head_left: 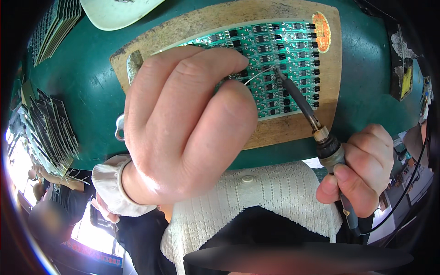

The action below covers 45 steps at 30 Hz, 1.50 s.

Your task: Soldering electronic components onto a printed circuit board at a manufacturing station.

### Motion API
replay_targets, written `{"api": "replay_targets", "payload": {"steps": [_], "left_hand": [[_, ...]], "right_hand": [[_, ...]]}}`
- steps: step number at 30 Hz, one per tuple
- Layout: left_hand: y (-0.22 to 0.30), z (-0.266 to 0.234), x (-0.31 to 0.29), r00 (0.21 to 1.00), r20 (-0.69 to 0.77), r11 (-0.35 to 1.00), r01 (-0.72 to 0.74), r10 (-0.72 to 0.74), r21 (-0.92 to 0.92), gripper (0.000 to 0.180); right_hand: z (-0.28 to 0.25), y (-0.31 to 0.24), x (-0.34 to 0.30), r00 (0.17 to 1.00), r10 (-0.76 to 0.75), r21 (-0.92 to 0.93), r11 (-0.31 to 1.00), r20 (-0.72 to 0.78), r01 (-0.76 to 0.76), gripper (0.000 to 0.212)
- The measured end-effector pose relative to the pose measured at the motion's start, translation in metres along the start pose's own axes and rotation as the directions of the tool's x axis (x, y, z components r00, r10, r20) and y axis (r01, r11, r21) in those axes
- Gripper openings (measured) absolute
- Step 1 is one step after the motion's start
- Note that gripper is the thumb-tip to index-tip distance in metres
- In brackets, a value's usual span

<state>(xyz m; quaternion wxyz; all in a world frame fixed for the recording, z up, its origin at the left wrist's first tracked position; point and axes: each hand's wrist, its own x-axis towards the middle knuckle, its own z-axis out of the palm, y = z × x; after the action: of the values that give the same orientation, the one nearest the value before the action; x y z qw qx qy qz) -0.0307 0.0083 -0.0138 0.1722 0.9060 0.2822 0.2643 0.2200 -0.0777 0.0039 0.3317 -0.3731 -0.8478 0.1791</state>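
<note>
Around the upper middle of the frame, a green circuit-board panel (299,55), glossy and set with rows of small black chips, lies on a scuffed wooden board (329,87) with rough, darkened edges. The left hand (192,123) arches over the panel's left part and hides it; its fingers are curled and grasp a thin silvery solder wire (257,77), though the pinch itself is hidden. The right hand (362,174), at the right, has its fingers wrapped round the handle of a soldering iron (300,98), whose dark, slender tip meets the wire's end over the panel.

An orange oval sticker (322,32) with faint print marks the wood's upper right corner. The worktop (366,68) is smooth and green. A pale, round-cornered tray (114,16) sits at the upper left, with stacked boards (57,30) beside it and a bristling row of boards (52,128) below. A dark box (401,68) with a yellow patch stands at the right; a black cable (415,178) curves beneath.
</note>
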Motion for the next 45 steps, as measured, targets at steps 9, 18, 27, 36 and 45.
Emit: {"api": "replay_targets", "payload": {"steps": [9, 18, 27, 36, 45], "left_hand": [[0.0002, 0.0016, 0.0000, 1.000, 0.009, 1.000, -0.004, 0.004, 0.028, 0.020], [0.0029, 0.0009, -0.0009, 1.000, -0.005, 1.000, 0.007, -0.007, 0.006, 0.020], [0.0026, 0.0003, -0.0027, 1.000, -0.006, 1.000, 0.002, -0.002, 0.020, 0.021], [0.0014, 0.0017, -0.0031, 1.000, -0.018, 0.999, -0.023, 0.023, 0.027, 0.019], [0.0026, 0.0015, -0.0032, 1.000, -0.008, 0.998, -0.021, 0.022, 0.052, 0.018]], "right_hand": [[-0.0006, -0.0017, -0.0011, 1.000, 0.021, 0.005, 1.000, 0.010, -0.021, 0.024], [-0.0041, -0.0022, -0.0025, 1.000, -0.016, 0.004, 1.000, 0.015, 0.016, 0.025], [0.0000, 0.0000, -0.0016, 1.000, -0.015, 0.022, 1.000, 0.003, 0.015, 0.026], [-0.0016, -0.0020, -0.0040, 0.998, -0.042, 0.017, 0.999, -0.046, 0.043, 0.024], [0.0017, -0.0029, -0.0026, 1.000, -0.019, 0.028, 0.999, -0.014, 0.019, 0.023]]}}
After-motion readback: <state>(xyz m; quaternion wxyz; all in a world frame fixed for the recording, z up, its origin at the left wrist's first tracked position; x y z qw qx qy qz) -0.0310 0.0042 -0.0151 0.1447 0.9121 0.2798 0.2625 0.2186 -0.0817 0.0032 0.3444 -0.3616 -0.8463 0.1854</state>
